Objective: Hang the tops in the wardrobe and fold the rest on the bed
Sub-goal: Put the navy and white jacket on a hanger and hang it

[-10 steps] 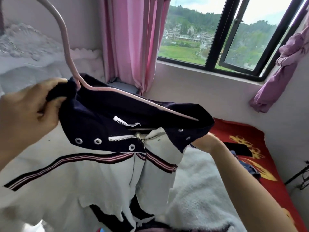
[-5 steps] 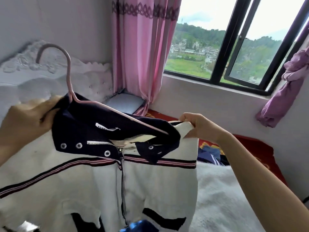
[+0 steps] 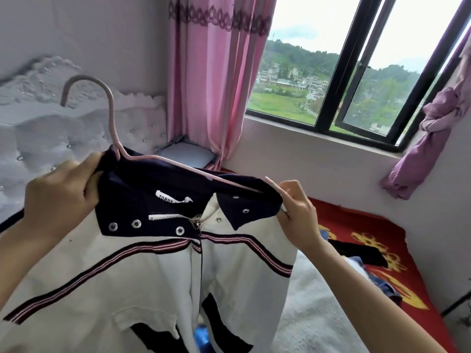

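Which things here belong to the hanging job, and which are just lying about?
Job in hand: jacket with the hanger in its collar; left hand gripping the collar, right hand pinching its other end; clothes pile waiting on the bed.
Lying about: white blanket, pink curtain, knotted purple curtain, headboard.

Home bedroom: bed [image 3: 318, 314] with tufted headboard [image 3: 51, 133], red blanket [image 3: 356, 225], pink curtain [image 3: 216, 85], window [image 3: 356, 72] facing hillside houses, clothes pile [image 3: 362, 253].
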Available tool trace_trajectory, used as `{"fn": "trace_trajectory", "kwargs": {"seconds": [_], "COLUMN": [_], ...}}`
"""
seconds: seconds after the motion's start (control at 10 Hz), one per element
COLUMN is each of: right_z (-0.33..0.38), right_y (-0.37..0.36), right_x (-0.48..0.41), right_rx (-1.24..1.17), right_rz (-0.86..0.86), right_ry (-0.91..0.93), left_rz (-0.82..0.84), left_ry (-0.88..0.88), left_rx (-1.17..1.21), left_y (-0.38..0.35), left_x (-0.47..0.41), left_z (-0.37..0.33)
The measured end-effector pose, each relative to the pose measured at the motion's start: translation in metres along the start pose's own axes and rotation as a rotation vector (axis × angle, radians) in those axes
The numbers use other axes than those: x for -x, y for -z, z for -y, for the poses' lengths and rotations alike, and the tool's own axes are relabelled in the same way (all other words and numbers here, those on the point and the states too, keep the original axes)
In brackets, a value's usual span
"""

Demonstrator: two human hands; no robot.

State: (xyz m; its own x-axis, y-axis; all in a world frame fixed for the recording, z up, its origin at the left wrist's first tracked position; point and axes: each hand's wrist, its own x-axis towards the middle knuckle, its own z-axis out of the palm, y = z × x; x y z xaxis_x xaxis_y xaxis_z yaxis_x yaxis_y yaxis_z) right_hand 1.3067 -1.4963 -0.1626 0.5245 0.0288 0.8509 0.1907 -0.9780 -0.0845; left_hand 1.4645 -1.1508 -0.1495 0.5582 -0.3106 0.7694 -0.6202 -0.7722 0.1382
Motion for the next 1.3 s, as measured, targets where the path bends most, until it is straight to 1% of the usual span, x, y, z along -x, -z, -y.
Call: {"fn": "trace_trajectory", "kwargs": {"seconds": [0.1,0.2,0.3,0.4,0.5,0.6,0.7,0.8,0.9,1.0,1.1,1.2,1.3], "right_z": [0.003,0.003,-0.002,-0.013,-0.013,-0.008,0.007,0.005,-0.001,-0.007,-0.014,-0.016,-0.017], "right_y": [-0.008,-0.009,-0.006,0.004,0.016,0.017,-0.001,-0.013,-0.016,-0.024,-0.026,-0.028,-0.035], "right_x": [-0.001,-0.012,-0.021,-0.025,-0.026,-0.026,-0.020,-0.008,-0.001,-0.007,-0.008,-0.011,-0.017], "right_rx": [0.222,0.386,0.576,0.445,-0.157,-0.510,-0.452,-0.558,-0.635,-0.390,-0.058,0.178,0.401], "right_rz": [-0.151,-0.117,0.273,0.617,0.387,-0.103,0.141,0.164,0.078,0.124,0.324,0.531,0.848], "right_ry": [0.085,-0.007,-0.080,-0.308,-0.791,-1.140,-1.056,-1.087,-1.165,-1.231,-1.073,-0.915,-0.754], "left_rz": [-0.107,-0.189,-0.231,-0.236,-0.261,-0.288,-0.311,-0.310,-0.304,-0.305,-0.294,-0.280,-0.235], "left_ry": [0.024,-0.025,-0.167,-0.248,-0.251,-0.274,-0.299,-0.314,-0.283,-0.298,-0.308,-0.358,-0.444], "left_rx": [-0.084,-0.093,-0.122,-0.139,-0.118,-0.103,-0.106,-0.077,-0.058,-0.073,-0.115,-0.135,-0.080], "left_y": [0.000,0.002,0.000,-0.004,-0.002,-0.005,-0.013,-0.023,-0.030,-0.031,-0.032,-0.035,-0.039], "left_x": [0.008,0.014,0.019,0.018,0.019,0.020,0.022,0.029,0.036,0.039,0.041,0.044,0.045], "left_z": [-0.009,-0.024,-0.038,-0.047,-0.051,-0.056,-0.061,-0.062,-0.059,-0.064,-0.064,-0.060,-0.068]}}
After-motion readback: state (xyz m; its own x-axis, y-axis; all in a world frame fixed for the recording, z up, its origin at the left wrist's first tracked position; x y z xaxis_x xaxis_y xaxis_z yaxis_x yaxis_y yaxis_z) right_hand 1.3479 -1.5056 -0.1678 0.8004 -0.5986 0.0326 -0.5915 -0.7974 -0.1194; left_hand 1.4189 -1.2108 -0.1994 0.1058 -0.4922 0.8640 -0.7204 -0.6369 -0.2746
